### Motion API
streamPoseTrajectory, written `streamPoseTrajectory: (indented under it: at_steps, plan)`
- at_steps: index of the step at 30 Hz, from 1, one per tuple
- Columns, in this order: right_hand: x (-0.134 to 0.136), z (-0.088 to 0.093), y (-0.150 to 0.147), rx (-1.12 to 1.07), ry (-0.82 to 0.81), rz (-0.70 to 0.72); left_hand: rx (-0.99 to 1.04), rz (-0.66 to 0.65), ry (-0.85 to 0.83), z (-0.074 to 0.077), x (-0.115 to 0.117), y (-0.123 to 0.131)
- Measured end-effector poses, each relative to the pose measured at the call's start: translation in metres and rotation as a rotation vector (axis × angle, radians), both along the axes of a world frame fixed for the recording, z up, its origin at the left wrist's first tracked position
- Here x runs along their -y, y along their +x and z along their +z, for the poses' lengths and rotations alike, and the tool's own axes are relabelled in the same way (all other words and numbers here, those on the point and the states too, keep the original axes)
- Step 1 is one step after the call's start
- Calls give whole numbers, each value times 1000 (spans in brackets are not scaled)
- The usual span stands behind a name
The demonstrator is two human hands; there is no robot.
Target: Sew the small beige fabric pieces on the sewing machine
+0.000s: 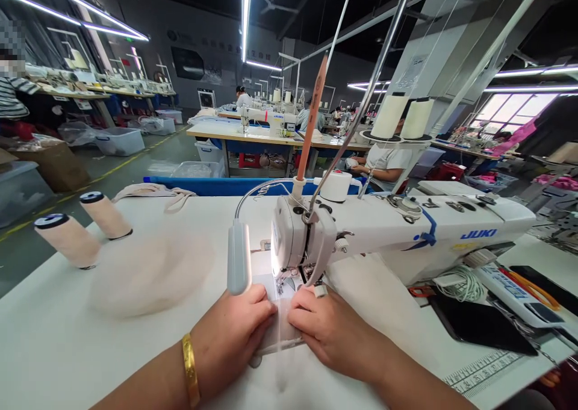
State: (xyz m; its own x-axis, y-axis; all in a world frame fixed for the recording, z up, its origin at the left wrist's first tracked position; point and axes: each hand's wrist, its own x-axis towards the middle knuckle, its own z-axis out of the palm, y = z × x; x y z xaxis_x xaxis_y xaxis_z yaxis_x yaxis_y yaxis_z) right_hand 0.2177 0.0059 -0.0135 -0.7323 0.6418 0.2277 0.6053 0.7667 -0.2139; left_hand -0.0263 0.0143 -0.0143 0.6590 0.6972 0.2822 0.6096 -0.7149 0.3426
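A white sewing machine (370, 232) stands across the table, its needle area just beyond my fingertips. Between my hands lies a thin, pale beige fabric (283, 323), partly under the presser foot. My left hand (237, 323) has its fingers curled closed on the left edge of this fabric, and a gold bangle circles that wrist. On the other side, my right hand (323, 326) pinches the fabric close to the presser foot. My fingers hide part of its edges. A small lit lamp (239, 259) hangs just above my left hand.
Two beige thread cones (67, 240) stand at the table's left, near a loose sheer piece (153, 277). At right lie a black phone (481, 323), orange-handled scissors (533, 286) and a printed ruler scale (485, 371). A pencil (311, 121) sticks up from the machine head. Co-workers sit beyond.
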Motion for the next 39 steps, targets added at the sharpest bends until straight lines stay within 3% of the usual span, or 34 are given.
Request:
streamPoseTrajectory:
  at_steps: [9, 20, 25, 32, 39]
  plan:
    - [4, 2, 3, -3, 11, -8, 102, -75, 200, -6, 8, 13]
    - [-2, -9, 4, -35, 67, -96, 31, -24, 234, -2, -5, 11]
    - [-3, -12, 7, -34, 88, -133, 96, -39, 276, -3, -1, 11]
    - [3, 2, 4, -43, 20, 7, 45, -98, 182, 3, 28, 15]
    - [4, 4, 3, -42, 9, 61, 35, -91, 170, 0, 19, 13]
